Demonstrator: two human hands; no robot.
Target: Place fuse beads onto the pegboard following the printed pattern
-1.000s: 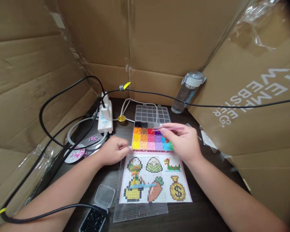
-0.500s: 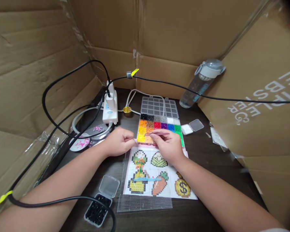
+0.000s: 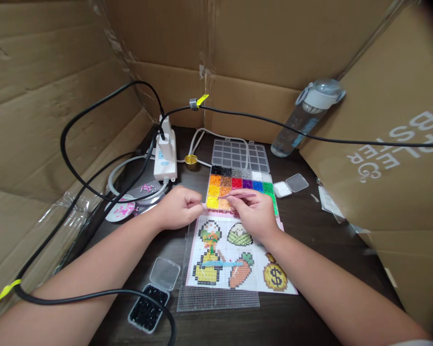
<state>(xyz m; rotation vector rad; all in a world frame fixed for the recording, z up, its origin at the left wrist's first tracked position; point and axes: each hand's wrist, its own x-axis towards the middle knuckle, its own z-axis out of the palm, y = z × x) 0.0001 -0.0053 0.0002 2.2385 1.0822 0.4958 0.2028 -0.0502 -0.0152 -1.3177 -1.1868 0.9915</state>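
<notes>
My right hand (image 3: 256, 216) grips pink tweezers (image 3: 243, 195), their tips over the yellow and light orange cells at the near left of the bead box (image 3: 237, 183). The box is a clear sorting case with beads of many colours. My left hand (image 3: 180, 207) is curled closed beside the box's near left corner; what its fingers hold, if anything, is hidden. Below both hands lies a printed pattern sheet (image 3: 258, 262) with pixel pictures, a carrot and a coin bag among them. A clear pegboard (image 3: 220, 300) sticks out from under it. Coloured beads stand over the pictures at left.
At front left is an open case of black beads (image 3: 148, 308). A power strip (image 3: 165, 166), a small gold cup (image 3: 191, 162) and a dish of pink beads (image 3: 120, 209) stand farther back. Black cable (image 3: 260, 117) crosses the view. A bottle (image 3: 306, 117) leans against the cardboard.
The view has shifted slightly. The tweezers' tips have moved a little over the yellow and orange cells, still in my right hand. My left hand stays closed by the box.
</notes>
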